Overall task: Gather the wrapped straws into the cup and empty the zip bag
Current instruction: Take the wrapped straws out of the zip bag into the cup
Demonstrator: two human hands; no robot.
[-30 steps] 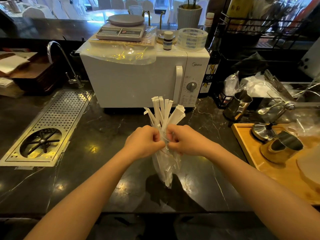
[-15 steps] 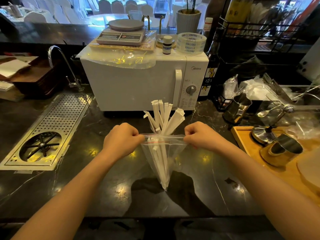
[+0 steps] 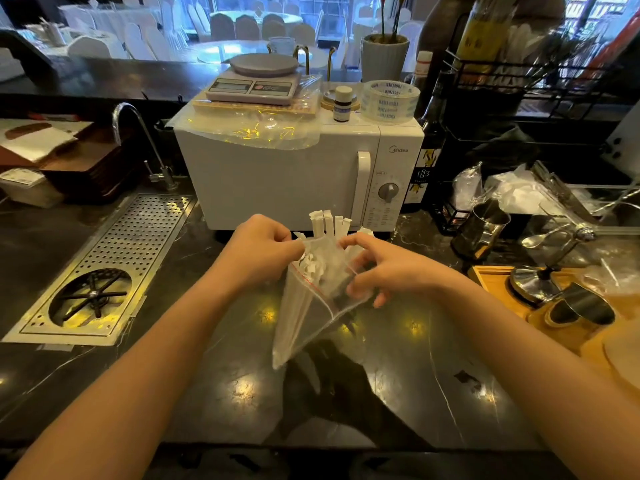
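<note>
**A:** From my seat, start with the big picture: what has changed over the dark, glossy marble worktop (image 3: 398,393)?

**B:** The clear plastic zip bag with the red seal line (image 3: 311,317) is no longer stretched wide between the hands as it was half a second ago. It now hangs tilted above the worktop, its mouth gathered in close and slanting down to the right.

**A:** And the hands?

**B:** I see the left hand (image 3: 258,252) curled tight, pinching the bag's upper left edge. The right hand (image 3: 384,268) has moved in from the far corner; its fingers (image 3: 360,289) are half curled at the bag's mouth, but I cannot tell whether they grip plastic or paper.

**A:** Where are the straws?

**B:** The white paper-wrapped straws (image 3: 329,221) are still in the bag, tops poking out between the hands, in front of the white microwave (image 3: 277,181).

**A:** So for the task?

**B:** I judge the seal is open and a pull-out comes next. Nothing has reached a cup; I can't say which vessel is meant.
</note>
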